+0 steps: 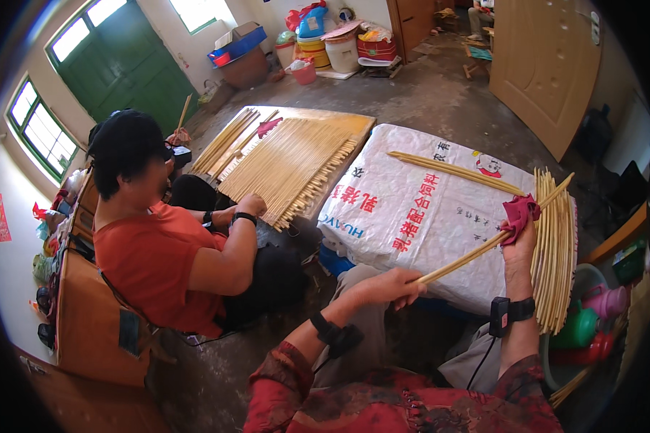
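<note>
My left hand [388, 287] is closed around the near end of a few long straw-coloured sticks [461, 260], held slantwise above the table. Further up the same sticks, my right hand [520, 249] grips a dark red cloth [521, 213] that is wrapped about them. Their far ends stick out past the cloth to the upper right. Beneath my right hand, a thick row of similar sticks [554, 278] lies along the table's right side. A few more sticks [451, 171] rest across the white printed sheet [404, 209] that covers the table.
At my left a person in an orange shirt [170, 263] works at a second table, with hands at a mat of sticks [296, 159]. Flasks [583, 328] in a basin stand low at the right. Buckets [341, 54] and a wooden door [545, 72] are at the back.
</note>
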Demonstrator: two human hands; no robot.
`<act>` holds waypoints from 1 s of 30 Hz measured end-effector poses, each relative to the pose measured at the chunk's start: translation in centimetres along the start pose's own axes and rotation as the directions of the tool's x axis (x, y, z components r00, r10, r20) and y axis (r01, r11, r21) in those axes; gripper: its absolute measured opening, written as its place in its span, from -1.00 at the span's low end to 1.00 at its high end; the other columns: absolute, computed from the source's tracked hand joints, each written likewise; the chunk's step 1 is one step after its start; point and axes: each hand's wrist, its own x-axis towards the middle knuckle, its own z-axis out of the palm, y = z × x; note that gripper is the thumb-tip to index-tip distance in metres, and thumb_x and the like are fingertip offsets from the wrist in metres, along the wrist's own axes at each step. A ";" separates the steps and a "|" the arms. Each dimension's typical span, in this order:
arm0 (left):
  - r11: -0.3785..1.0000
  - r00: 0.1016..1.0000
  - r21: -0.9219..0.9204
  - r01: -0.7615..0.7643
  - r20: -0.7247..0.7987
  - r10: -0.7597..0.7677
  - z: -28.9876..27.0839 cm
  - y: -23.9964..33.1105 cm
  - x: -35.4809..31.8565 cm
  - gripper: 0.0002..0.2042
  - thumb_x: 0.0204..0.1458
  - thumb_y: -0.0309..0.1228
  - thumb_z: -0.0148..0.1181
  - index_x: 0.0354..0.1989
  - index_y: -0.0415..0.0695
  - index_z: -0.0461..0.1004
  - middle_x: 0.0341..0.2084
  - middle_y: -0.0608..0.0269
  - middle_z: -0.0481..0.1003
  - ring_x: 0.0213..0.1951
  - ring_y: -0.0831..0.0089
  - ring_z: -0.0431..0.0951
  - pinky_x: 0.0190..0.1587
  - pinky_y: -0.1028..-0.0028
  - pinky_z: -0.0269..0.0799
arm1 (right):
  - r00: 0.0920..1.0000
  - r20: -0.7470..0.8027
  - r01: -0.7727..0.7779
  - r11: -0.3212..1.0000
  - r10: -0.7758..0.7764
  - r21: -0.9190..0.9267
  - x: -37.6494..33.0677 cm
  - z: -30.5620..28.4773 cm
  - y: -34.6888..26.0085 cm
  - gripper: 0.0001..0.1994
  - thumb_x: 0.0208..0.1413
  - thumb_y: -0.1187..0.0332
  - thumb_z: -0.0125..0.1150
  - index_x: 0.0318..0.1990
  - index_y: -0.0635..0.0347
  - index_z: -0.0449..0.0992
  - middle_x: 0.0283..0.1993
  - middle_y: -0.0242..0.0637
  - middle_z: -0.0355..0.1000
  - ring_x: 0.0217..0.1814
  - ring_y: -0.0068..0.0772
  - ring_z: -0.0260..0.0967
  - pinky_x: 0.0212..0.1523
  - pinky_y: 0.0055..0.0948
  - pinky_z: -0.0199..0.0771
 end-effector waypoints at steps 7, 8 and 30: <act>0.993 0.998 -0.100 -0.056 -0.018 0.055 0.4 -0.8 1.6 -0.71 0.09 -0.24 -0.16 -0.36 -0.26 0.31 -0.71 0.43 0.22 -0.71 0.66 0.26 -0.66 0.65 0.20 | 0.998 -0.030 0.048 0.998 -0.049 -0.029 -0.2 0.8 -1.0 -0.76 0.04 0.15 -0.04 -0.26 0.10 0.36 -0.52 -0.40 0.34 -0.65 -0.49 0.22 -0.60 -0.50 0.31; 0.994 0.999 -0.094 -0.050 -0.022 0.048 0.6 -0.7 1.7 -0.72 0.09 -0.24 -0.16 -0.35 -0.26 0.30 -0.70 0.42 0.20 -0.72 0.66 0.25 -0.67 0.65 0.19 | 0.998 -0.044 0.044 0.998 -0.045 -0.037 -0.5 1.0 -1.0 -0.76 0.04 0.16 -0.04 -0.26 0.11 0.36 -0.52 -0.40 0.34 -0.64 -0.49 0.22 -0.60 -0.50 0.31; 0.996 0.987 -0.021 -0.081 -0.140 0.077 1.3 -0.6 1.8 -0.72 0.08 -0.23 -0.14 -0.42 -0.23 0.33 -0.72 0.40 0.22 -0.76 0.67 0.24 -0.72 0.64 0.18 | 0.996 -0.092 -0.002 1.000 0.001 -0.008 0.5 -0.6 -0.1 -0.73 0.04 0.14 -0.04 -0.25 0.11 0.36 -0.46 -0.39 0.36 -0.66 -0.46 0.23 -0.61 -0.46 0.34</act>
